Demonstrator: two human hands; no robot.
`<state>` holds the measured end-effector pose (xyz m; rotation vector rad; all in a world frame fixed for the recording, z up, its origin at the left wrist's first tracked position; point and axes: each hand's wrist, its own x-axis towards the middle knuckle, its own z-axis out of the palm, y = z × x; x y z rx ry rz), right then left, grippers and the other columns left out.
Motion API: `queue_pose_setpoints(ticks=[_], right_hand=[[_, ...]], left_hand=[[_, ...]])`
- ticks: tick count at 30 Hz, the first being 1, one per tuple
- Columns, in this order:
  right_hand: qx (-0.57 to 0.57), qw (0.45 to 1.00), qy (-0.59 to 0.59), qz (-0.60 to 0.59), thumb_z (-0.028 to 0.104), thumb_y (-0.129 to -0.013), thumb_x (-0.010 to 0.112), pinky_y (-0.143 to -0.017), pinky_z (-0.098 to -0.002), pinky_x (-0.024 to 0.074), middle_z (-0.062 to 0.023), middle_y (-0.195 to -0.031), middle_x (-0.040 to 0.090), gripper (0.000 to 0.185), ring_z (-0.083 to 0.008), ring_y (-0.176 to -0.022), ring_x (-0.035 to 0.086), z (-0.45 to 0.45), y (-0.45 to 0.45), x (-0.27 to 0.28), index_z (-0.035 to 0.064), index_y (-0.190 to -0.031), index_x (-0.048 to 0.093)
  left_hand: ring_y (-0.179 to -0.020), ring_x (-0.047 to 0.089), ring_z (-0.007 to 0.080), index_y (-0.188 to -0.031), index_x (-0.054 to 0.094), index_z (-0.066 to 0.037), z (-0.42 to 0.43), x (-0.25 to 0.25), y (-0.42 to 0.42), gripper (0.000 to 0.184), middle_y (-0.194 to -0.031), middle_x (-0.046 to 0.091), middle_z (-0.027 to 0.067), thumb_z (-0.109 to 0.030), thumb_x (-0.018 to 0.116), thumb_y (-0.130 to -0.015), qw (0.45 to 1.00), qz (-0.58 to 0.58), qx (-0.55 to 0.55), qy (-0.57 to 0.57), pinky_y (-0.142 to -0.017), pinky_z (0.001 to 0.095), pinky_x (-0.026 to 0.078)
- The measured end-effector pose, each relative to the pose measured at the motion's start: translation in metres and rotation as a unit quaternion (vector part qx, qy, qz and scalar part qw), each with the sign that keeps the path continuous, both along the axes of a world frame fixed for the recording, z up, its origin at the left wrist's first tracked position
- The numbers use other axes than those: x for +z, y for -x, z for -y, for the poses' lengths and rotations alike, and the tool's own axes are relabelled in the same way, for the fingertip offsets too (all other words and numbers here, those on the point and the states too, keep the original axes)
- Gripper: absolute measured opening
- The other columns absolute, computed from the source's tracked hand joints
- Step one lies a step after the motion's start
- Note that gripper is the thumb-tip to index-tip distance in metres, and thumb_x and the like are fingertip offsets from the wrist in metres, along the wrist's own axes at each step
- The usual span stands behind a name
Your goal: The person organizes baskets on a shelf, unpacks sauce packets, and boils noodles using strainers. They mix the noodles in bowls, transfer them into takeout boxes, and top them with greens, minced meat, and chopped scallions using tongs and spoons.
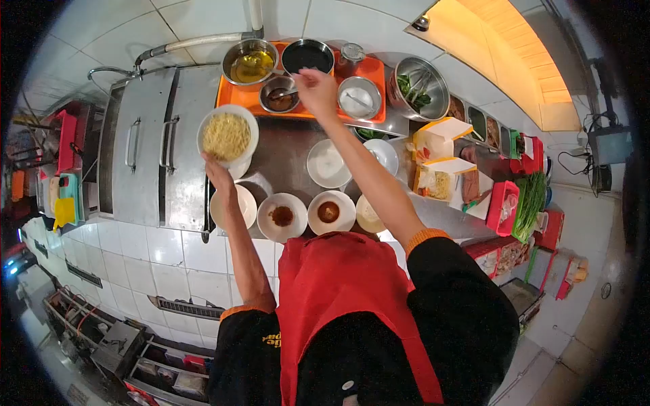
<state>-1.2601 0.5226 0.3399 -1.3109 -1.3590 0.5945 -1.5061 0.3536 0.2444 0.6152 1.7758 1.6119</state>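
Observation:
My left hand (218, 177) grips the rim of a white bowl of noodles (227, 135), held at the left of the steel counter. Over the orange tray (254, 105), my right hand (315, 88) pinches the handle of a spoon (287, 93). That spoon dips into a small metal bowl of brown seasoning (278, 95). Behind it are a pot of yellow oil (250, 62) and a pot of dark liquid (308, 57). A metal bowl of white powder (359, 98) sits right of my wrist. Two white bowls with brown sauce, a left one (282, 216) and a right one (330, 212), stand nearest me.
More white bowls (328, 164) stand on the counter, some partly hidden by my arms. A large steel bowl of greens (418, 89) and open takeaway boxes (443, 179) are at the right. Steel lids with handles (145, 145) lie left. A pipe (193, 42) runs along the wall.

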Motion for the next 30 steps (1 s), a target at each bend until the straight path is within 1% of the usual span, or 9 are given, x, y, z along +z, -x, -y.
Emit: queue_pose_setpoints(ticks=[5,7,8,10,13,18,24,26,30], right_hand=[[-0.064,0.904,0.059,0.418,0.017,-0.078,0.076,-0.081,-0.0432,0.0537,-0.0173,-0.088,0.073,0.016,-0.0355,-0.091,0.066,0.034,-0.121,0.023,0.0110,-0.092,0.078],[-0.034,0.892,0.105,0.439,0.018,-0.077,0.077,-0.082,-0.0440,0.0530,-0.0166,-0.088,0.073,0.016,-0.0350,-0.093,0.065,0.034,-0.146,0.013,0.0126,-0.092,0.079],[-0.004,0.878,0.152,0.454,0.019,-0.077,0.077,-0.083,-0.0448,0.0524,-0.0160,-0.088,0.073,0.015,-0.0345,-0.096,0.064,0.035,-0.153,0.006,0.0141,-0.091,0.080],[0.003,0.890,0.148,0.432,0.017,-0.077,0.077,-0.083,-0.0446,0.0524,-0.0161,-0.088,0.073,0.014,-0.0344,-0.094,0.064,0.035,-0.158,-0.002,0.0143,-0.090,0.080],[0.027,0.898,0.129,0.419,0.014,-0.075,0.077,-0.083,-0.0448,0.0522,-0.0160,-0.088,0.073,0.013,-0.0342,-0.092,0.063,0.034,-0.168,0.000,0.0141,-0.087,0.081],[0.063,0.890,0.098,0.441,0.008,-0.075,0.074,-0.080,-0.0429,0.0538,-0.0162,-0.085,0.073,0.014,-0.0343,-0.084,0.066,0.041,-0.179,0.010,0.0124,-0.087,0.081],[0.079,0.949,0.205,0.226,0.005,-0.078,0.072,-0.069,-0.0356,0.0563,-0.0151,-0.089,0.075,0.019,-0.0258,-0.067,0.071,0.043,-0.204,-0.009,0.0133,-0.093,0.081],[0.101,0.963,0.248,0.019,0.005,-0.078,0.074,-0.071,-0.0312,0.0559,-0.0146,-0.089,0.075,0.020,-0.0200,-0.072,0.072,0.052,-0.203,-0.004,0.0113,-0.097,0.080],[0.157,0.959,0.234,0.036,-0.002,-0.082,0.070,-0.072,-0.0287,0.0550,-0.0125,-0.086,0.075,0.023,-0.0178,-0.075,0.071,0.072,-0.184,0.013,0.0042,-0.103,0.077]], left_hand=[[-0.120,0.054,0.0297,-0.137,0.046,0.011,0.060,0.072,-0.038,0.075,-0.133,0.056,0.0235,-0.054,0.029,-0.106,0.985,-0.037,-0.043,0.165,-0.103,0.0379,0.040],[-0.120,0.054,0.0279,-0.135,0.048,0.011,0.065,0.046,-0.050,0.070,-0.131,0.057,0.0223,-0.050,0.029,-0.107,0.990,0.083,-0.091,0.064,-0.104,0.0375,0.039],[-0.115,0.057,0.0287,-0.132,0.050,0.012,0.066,0.031,-0.064,0.068,-0.124,0.060,0.0225,-0.049,0.031,-0.107,0.995,0.041,-0.077,0.058,-0.101,0.0379,0.041],[-0.112,0.058,0.0294,-0.128,0.053,0.012,0.063,0.007,-0.084,0.068,-0.122,0.061,0.0253,-0.049,0.031,-0.107,0.988,0.076,-0.113,0.079,-0.099,0.0372,0.043],[-0.111,0.059,0.0311,-0.123,0.057,0.012,0.045,0.018,-0.126,0.069,-0.119,0.062,0.0277,-0.050,0.030,-0.107,0.984,-0.011,-0.162,0.077,-0.097,0.0385,0.044],[-0.106,0.063,0.0342,-0.120,0.058,0.012,0.020,0.045,-0.169,0.070,-0.112,0.065,0.0281,-0.051,0.030,-0.106,0.966,0.020,-0.250,0.061,-0.094,0.0425,0.045],[-0.094,0.067,0.0363,-0.117,0.060,0.011,0.007,0.024,-0.190,0.072,-0.102,0.068,0.0268,-0.053,0.029,-0.106,0.970,-0.029,-0.237,0.031,-0.086,0.0440,0.049],[-0.093,0.067,0.0370,-0.116,0.060,0.011,0.004,0.024,-0.190,0.073,-0.100,0.068,0.0270,-0.053,0.028,-0.106,0.972,-0.027,-0.233,0.028,-0.085,0.0444,0.049],[-0.099,0.065,0.0380,-0.114,0.060,0.012,0.002,0.056,-0.188,0.074,-0.101,0.067,0.0300,-0.054,0.029,-0.105,0.965,0.014,-0.252,0.074,-0.089,0.0446,0.047]])
